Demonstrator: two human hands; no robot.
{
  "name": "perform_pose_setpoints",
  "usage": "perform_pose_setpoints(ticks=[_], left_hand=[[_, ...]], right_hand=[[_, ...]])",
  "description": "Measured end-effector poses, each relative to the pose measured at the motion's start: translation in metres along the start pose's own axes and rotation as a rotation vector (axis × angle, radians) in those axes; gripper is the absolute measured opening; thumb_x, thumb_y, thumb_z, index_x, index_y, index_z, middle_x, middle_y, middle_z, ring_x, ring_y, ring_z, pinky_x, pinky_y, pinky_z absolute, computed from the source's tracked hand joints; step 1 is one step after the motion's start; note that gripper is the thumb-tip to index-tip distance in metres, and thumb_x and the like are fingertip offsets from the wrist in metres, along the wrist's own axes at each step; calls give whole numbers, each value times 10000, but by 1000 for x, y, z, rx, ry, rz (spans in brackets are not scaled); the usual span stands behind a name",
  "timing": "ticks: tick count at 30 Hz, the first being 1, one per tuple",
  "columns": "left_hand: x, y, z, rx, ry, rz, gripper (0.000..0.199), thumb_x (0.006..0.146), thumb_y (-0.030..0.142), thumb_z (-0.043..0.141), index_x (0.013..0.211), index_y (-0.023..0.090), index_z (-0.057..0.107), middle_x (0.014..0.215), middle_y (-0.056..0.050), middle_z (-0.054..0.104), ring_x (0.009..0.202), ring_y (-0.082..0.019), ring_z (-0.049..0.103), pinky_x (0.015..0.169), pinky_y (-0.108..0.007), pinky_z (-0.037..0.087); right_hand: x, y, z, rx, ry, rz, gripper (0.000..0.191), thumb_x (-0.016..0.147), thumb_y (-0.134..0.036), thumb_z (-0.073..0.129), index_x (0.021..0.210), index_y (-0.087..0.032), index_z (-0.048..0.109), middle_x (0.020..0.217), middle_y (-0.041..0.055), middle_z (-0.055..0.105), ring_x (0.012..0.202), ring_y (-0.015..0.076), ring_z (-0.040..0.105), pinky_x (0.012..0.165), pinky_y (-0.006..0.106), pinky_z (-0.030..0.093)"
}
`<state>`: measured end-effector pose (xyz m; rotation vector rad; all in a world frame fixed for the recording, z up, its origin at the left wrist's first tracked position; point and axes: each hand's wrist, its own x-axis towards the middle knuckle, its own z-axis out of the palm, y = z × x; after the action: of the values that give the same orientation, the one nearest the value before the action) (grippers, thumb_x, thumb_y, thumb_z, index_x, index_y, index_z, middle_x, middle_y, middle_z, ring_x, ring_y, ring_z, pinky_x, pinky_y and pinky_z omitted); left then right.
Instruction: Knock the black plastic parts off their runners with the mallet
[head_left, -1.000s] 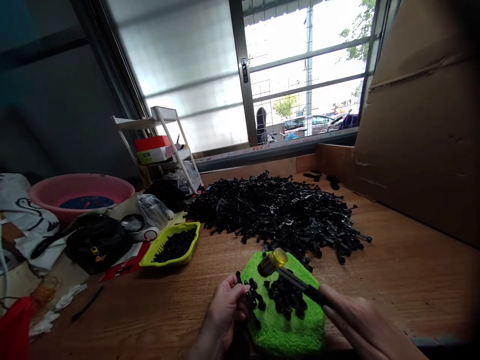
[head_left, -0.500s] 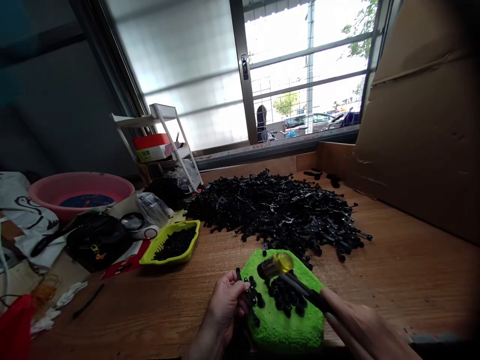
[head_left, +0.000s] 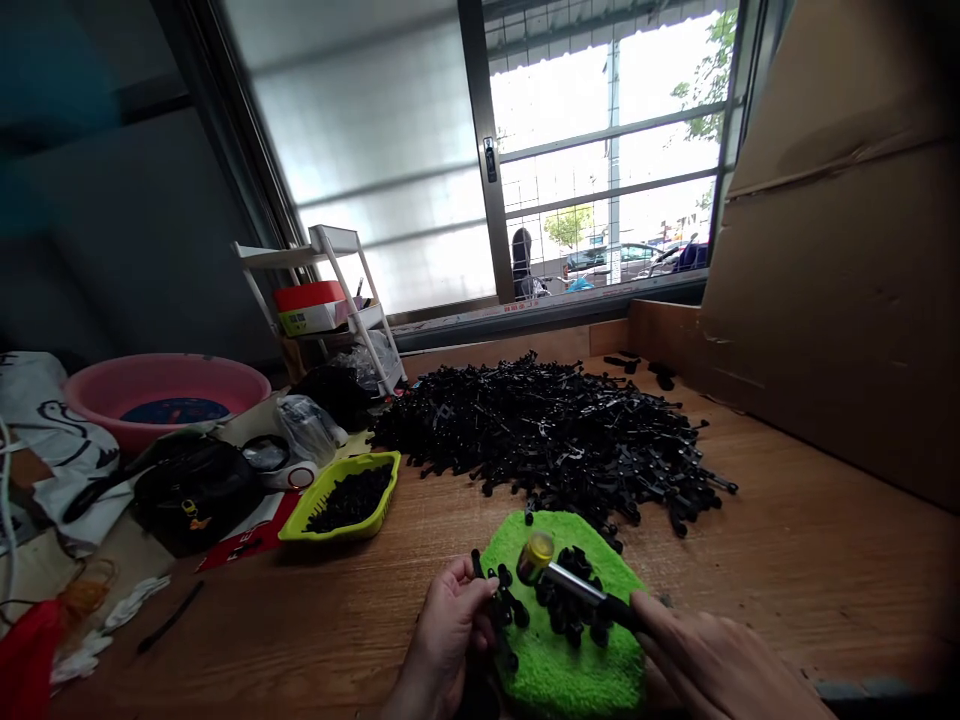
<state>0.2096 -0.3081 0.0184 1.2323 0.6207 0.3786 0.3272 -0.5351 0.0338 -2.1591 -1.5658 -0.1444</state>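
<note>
My left hand [head_left: 448,625] pinches a small black plastic part [head_left: 477,563] at the left edge of a fluffy green cloth pad [head_left: 562,680]. More black parts lie by its fingertips. My right hand [head_left: 705,650] is closed round the dark handle of a small mallet [head_left: 576,582] with a yellow head and a shiny metal shaft. The mallet's head is over the pad, right of my left fingers; whether it touches anything I cannot tell. Beneath the shaft lies a cluster of black parts [head_left: 574,622] on the pad.
Beyond the pad spreads a large heap of black parts [head_left: 540,430]. A yellow-green basket [head_left: 337,533] holding black pieces stands to the left, near a black bag [head_left: 199,490] and a pink basin [head_left: 97,390]. Cardboard [head_left: 832,300] rises at the right; a white rack [head_left: 334,240] stands behind.
The mallet's head has moved down and left over the pad, and it is less blurred. My left hand keeps its hold on the black part. The whole view has tilted slightly up.
</note>
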Motion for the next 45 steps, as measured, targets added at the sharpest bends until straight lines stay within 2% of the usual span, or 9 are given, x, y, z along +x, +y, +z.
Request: perform_pose_setpoints(ticks=[4,10,13,18,24,26,31,36,45], left_hand=[[-4,-4,-5,-146,-34,18,235,654,244,691,773,136,519,624,6,599,405,-23,448,352,-122,225],[-11,3,-8,-225,0,-20,290,632,211,719,851,134,544,668,-30,640,560,-101,571,515,-183,419],[-10,4,-10,-245,-2,-1,277,658,239,704,867,157,542,667,-19,642,578,-113,575,568,-223,444],[-3,4,-9,-143,-56,20,263,642,290,722,818,144,592,701,-37,657,598,-116,579,583,-220,430],[9,7,4,-7,-64,53,296,645,325,710,826,95,666,670,-69,670,572,-125,575,555,-227,420],[11,8,8,16,-56,55,298,642,323,709,821,86,679,650,-74,672,556,-129,572,541,-230,415],[10,10,13,53,-29,83,298,645,329,696,807,79,695,629,-85,677,550,-143,576,556,-255,427],[14,7,12,153,7,112,325,640,347,689,817,75,706,639,-91,681,558,-149,574,545,-255,422],[17,10,7,419,-18,195,371,655,404,648,871,113,721,750,-95,710,659,-188,595,582,-257,438]], right_hand=[[5,9,-3,21,-29,73,332,956,-352,183,972,-250,498,712,14,639,607,220,614,458,277,377],[21,20,20,-117,-26,135,212,899,-233,307,778,-245,480,552,2,557,451,220,525,412,297,190],[33,21,26,-105,12,152,191,888,-224,331,747,-244,459,535,-2,525,434,212,493,420,300,167],[35,22,22,-44,23,178,223,914,-284,306,797,-239,490,596,6,564,515,211,542,446,285,261],[22,27,10,66,-9,250,358,943,-418,225,992,-266,546,908,51,645,833,265,595,507,291,375],[20,26,4,148,-6,277,361,936,-436,243,1007,-280,561,935,38,643,853,264,589,536,295,395],[15,23,-2,319,-30,275,358,938,-443,262,993,-286,579,804,7,643,758,237,598,588,298,414],[11,32,8,309,-32,268,336,937,-457,286,1105,-310,538,1048,22,623,952,266,560,602,296,428],[24,7,-21,262,83,193,333,947,-395,244,895,-256,542,670,14,582,608,222,569,546,291,393]])
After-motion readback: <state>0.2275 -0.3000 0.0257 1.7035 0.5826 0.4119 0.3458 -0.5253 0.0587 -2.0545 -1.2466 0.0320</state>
